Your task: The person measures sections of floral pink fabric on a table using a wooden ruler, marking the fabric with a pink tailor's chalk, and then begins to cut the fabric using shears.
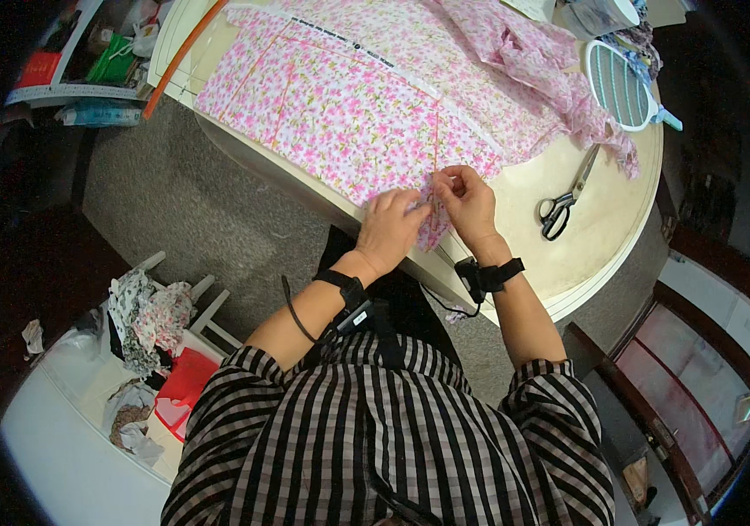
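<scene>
Pink-and-white floral fabric [349, 118] lies across the round-ended cream table [602, 237], with orange lines marked on it. My left hand [388, 227] is at the fabric's near edge, thumb and fingers drawn together on a small fold of cloth. Just right of it, my right hand [470, 204] pinches the cloth beside an orange line, its fingertips partly hidden. A narrow pale selvage with printed writing runs diagonally along the fabric. To the right of my right hand lie black-handled fabric scissors [567, 197], their blades slightly apart and pointing away from me.
An orange strip [181, 59] hangs over the table's left edge. A mosquito racket [621, 85] and a clear plastic container [595, 18] are at the far right. Crumpled fabrics [151, 315] lie on furniture behind my left side. A dark wooden-framed cabinet [651, 388] stands to the right.
</scene>
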The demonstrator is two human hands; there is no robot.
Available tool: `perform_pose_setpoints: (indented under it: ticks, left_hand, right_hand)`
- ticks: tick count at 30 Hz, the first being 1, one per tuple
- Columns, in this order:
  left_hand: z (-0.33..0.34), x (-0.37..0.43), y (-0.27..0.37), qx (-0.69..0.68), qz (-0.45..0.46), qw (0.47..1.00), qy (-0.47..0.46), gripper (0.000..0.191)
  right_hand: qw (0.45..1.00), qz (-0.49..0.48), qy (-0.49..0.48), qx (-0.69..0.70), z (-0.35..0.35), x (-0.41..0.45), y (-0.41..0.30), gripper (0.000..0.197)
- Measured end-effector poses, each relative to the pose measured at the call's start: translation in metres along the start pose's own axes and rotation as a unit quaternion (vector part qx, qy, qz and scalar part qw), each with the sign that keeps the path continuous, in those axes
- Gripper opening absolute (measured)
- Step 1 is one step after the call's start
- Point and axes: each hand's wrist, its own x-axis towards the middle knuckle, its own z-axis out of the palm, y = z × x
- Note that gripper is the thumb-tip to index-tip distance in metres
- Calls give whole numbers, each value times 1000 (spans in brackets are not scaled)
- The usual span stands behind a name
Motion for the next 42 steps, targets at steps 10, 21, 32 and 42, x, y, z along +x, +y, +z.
perform_pose_setpoints:
  ticks: [10, 21, 32, 42]
  left_hand:
    - [-8, 23, -19, 31, 2, 999, 39, 23]
    - [-17, 34, -28, 28, 40, 999, -9, 29]
    - [-32, 69, -60, 59, 75, 995, 3, 31]
    - [-34, 72, -59, 50, 55, 997, -26, 27]
  right_hand:
    - [981, -62, -62, -172, 0, 14, -15, 16]
    - [978, 85, 58, 183, 13, 42, 14, 26]
    - [996, 22, 21, -88, 18, 69, -18, 21]
    - [979, 135, 118, 93, 32, 97, -12, 24]
